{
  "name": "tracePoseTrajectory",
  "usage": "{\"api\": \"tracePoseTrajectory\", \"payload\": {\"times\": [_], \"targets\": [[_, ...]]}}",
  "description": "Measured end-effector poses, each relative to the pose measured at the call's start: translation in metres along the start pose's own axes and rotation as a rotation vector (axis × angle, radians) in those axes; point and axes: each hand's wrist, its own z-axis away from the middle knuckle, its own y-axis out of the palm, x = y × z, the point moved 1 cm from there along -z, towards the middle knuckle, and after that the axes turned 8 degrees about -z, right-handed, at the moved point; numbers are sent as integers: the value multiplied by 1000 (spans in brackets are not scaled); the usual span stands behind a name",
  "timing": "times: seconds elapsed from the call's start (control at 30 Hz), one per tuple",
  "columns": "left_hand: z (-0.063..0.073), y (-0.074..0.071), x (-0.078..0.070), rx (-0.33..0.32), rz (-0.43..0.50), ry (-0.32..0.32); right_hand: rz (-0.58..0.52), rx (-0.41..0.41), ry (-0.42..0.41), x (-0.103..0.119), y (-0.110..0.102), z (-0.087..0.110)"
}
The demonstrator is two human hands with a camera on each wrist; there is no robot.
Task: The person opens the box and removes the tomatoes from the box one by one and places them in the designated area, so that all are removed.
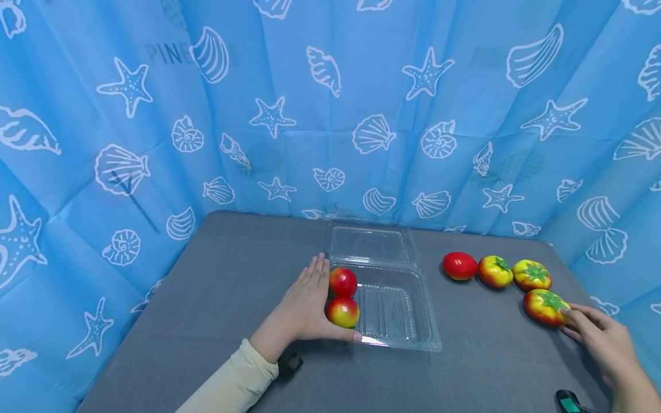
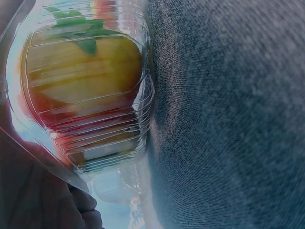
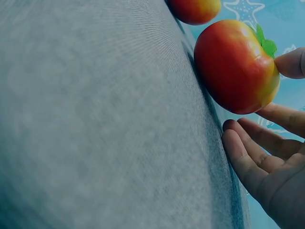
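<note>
**Hands at the tray and the nearest tomato**

Head view: the left hand (image 1: pixel 304 304) is laid flat, fingers straight, against the clear clamshell tray (image 1: pixel 397 321), which holds two tomatoes (image 1: pixel 343 297). The right hand (image 1: pixel 601 341) is held loosely open, fingertips touching the nearest loose tomato (image 1: pixel 544 307).

Left wrist view: fruit is blurred behind ribbed plastic.

Right wrist view: the round tomato could be nudged away, perhaps off the nearby table edge, since no grip is closed. The thumb is largely cut off.

Clear ribbed plastic clamshell box (image 1: pixel 395 312) is thin & glossy w/ glare. Red-yellow toy tomatoes (image 1: pixel 544 307) look smooth, shiny plastic. Grey table cover (image 1: pixel 217 321) = matt woven cloth, fine-grained texture. Blue seashell-print backdrop (image 1: pixel 330 103) looks like thin matt creased fabric.
</note>
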Motion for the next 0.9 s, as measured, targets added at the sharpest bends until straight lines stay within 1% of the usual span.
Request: {"api": "tracePoseTrajectory", "payload": {"times": [0.13, 0.23, 0.37, 0.47, 0.53, 0.6, 0.73, 0.9], "targets": [[0, 0, 0, -3, -2, 2, 6, -24, 22, -10, -2, -8], [0, 0, 1, -6, 1, 3, 2, -59, 16, -15, -2, -13], [0, 0, 0, -10, 3, 3, 10, -101, 9, -5, 0, -6], [0, 1, 0, -10, 1, 4, 18, -118, 25, 6, 2, 4], [0, 1, 1, -7, 3, 4, 29, -131, 30, 8, 2, 6], [0, 1, 1, -6, 8, 5, 34, -140, 42, 14, 3, 11], [0, 0, 1, -7, 16, 7, 49, -161, 43, 18, 2, 13], [1, -1, 0, -11, 15, 11, 48, -177, 27, 16, 2, 13]]}}
